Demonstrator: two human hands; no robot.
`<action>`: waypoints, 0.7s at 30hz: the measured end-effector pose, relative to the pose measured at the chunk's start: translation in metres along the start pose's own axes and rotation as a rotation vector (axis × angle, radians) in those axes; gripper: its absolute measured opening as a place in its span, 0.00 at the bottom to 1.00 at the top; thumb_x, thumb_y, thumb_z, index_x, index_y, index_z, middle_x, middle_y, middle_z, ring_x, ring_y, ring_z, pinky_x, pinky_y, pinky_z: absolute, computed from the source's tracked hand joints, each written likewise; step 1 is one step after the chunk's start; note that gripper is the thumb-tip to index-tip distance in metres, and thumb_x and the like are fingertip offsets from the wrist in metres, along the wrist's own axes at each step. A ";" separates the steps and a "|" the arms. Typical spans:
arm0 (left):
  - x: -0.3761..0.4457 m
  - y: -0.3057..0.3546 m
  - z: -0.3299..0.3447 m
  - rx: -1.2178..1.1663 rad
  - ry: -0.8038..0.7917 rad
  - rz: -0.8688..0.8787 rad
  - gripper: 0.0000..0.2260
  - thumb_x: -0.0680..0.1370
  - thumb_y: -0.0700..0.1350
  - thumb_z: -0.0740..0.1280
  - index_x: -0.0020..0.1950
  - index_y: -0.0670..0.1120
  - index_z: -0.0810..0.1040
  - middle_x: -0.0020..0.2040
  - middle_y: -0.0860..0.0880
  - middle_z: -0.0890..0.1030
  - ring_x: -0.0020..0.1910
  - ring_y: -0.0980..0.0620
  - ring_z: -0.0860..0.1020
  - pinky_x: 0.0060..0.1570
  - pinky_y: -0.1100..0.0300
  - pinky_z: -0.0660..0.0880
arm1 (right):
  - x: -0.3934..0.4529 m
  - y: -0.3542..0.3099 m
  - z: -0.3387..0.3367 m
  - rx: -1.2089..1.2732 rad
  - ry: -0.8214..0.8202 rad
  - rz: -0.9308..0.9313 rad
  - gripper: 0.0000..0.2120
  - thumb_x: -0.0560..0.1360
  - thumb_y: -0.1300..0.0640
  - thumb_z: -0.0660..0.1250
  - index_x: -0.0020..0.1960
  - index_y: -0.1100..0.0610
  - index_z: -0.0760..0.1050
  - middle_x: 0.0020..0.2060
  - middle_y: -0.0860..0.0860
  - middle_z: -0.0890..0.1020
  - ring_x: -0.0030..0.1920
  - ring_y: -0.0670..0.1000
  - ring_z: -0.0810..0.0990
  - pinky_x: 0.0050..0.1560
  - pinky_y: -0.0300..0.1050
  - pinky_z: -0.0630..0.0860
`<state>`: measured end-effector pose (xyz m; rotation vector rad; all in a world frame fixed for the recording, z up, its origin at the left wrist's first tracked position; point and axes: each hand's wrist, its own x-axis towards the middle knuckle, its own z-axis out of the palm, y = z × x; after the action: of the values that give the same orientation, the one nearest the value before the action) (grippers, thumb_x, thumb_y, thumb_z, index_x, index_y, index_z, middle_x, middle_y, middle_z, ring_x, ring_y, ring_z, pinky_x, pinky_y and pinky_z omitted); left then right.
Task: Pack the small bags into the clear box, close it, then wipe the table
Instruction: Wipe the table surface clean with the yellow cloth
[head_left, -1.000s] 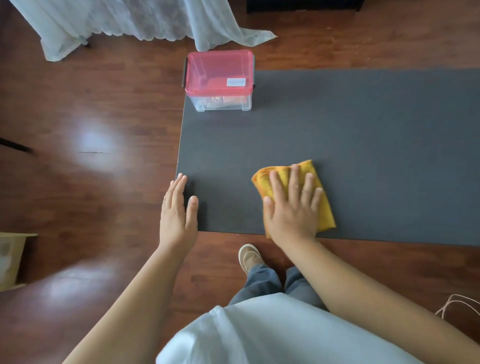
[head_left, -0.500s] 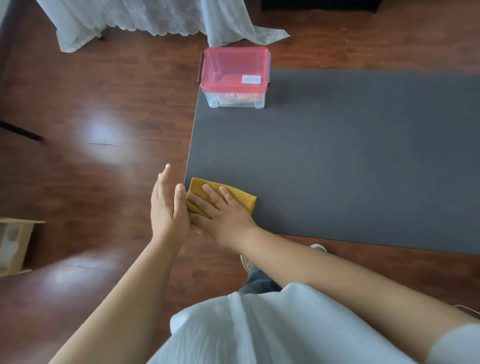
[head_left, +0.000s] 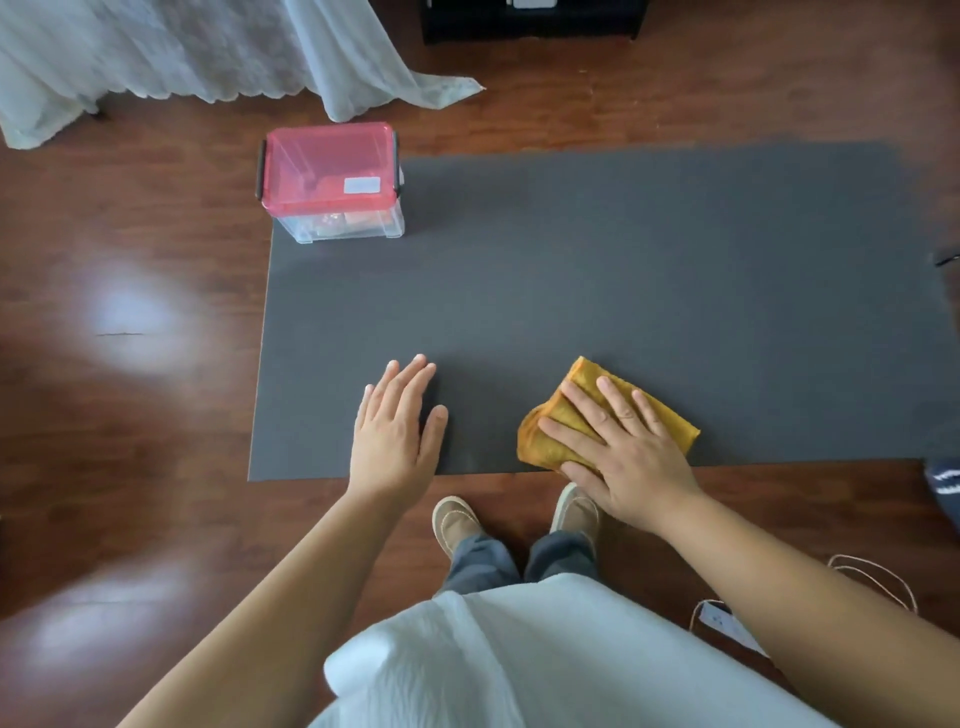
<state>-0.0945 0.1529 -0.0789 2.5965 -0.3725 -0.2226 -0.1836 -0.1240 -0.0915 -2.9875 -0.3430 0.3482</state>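
Box (head_left: 332, 182) shut at upper left, wiping is underway: right hand (head_left: 631, 457) presses cloth (head_left: 561, 421) flat on desk (head_left: 623, 286), left hand (head_left: 397, 431) spread; untouched far side likely next.

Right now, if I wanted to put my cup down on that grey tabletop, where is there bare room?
Plenty. The grey table is bare from the pink-lidded clear box in the far-left corner across to the right edge, and down to the hands. Only the near edge is busy: the left hand lies flat there, and the right hand presses the yellow cloth.
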 end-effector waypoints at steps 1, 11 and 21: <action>0.003 0.007 0.003 0.008 -0.004 0.001 0.23 0.81 0.55 0.50 0.74 0.49 0.66 0.76 0.52 0.65 0.77 0.48 0.56 0.75 0.49 0.51 | -0.011 0.017 0.000 -0.002 0.002 0.035 0.26 0.79 0.37 0.49 0.76 0.36 0.53 0.79 0.47 0.53 0.78 0.59 0.52 0.74 0.63 0.53; 0.013 0.082 0.040 0.077 -0.109 0.137 0.23 0.81 0.55 0.50 0.73 0.49 0.68 0.76 0.53 0.65 0.78 0.49 0.55 0.76 0.48 0.50 | -0.095 0.161 -0.008 0.054 -0.023 0.363 0.27 0.79 0.36 0.41 0.76 0.40 0.59 0.79 0.48 0.55 0.78 0.57 0.50 0.74 0.63 0.52; 0.023 0.173 0.094 0.088 -0.186 0.275 0.24 0.82 0.57 0.48 0.73 0.49 0.68 0.76 0.53 0.65 0.78 0.49 0.55 0.76 0.48 0.49 | -0.086 0.227 -0.017 0.178 -0.073 0.599 0.31 0.70 0.25 0.45 0.71 0.24 0.40 0.77 0.39 0.36 0.77 0.53 0.36 0.74 0.63 0.40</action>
<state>-0.1316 -0.0420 -0.0744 2.5792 -0.8152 -0.3587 -0.2133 -0.3658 -0.0884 -2.8369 0.5622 0.5057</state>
